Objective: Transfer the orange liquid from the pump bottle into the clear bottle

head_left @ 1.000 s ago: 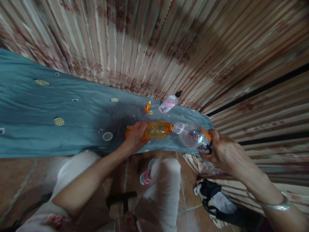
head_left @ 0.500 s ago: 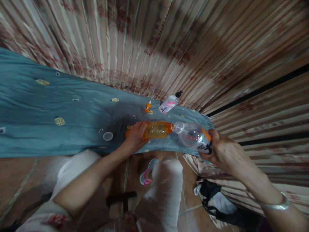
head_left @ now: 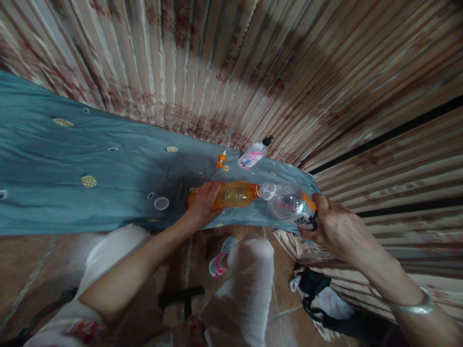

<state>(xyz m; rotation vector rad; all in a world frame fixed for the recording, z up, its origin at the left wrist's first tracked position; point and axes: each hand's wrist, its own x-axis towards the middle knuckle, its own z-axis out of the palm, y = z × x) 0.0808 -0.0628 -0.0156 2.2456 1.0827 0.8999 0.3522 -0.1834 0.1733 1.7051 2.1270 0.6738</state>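
Orange plastic under my left hand (head_left: 203, 202): I grip the orange bottle (head_left: 233, 193) around its base end, fingers wrapped, body near horizontal. My right hand (head_left: 334, 226) is closed round the labelled base of the clear bottle (head_left: 289, 201), which is tilted so its open mouth meets the orange bottle's neck. Both hang just over the near edge of the blue cloth (head_left: 90, 154). Judgement: thin-walled, light, easily dented; the smooth walls could slip, so the stiffer base is the better hold. Beyond the orange bottle lie a small orange cap (head_left: 221, 161) and a pump bottle (head_left: 253, 154); left of it, a clear lid (head_left: 161, 203).
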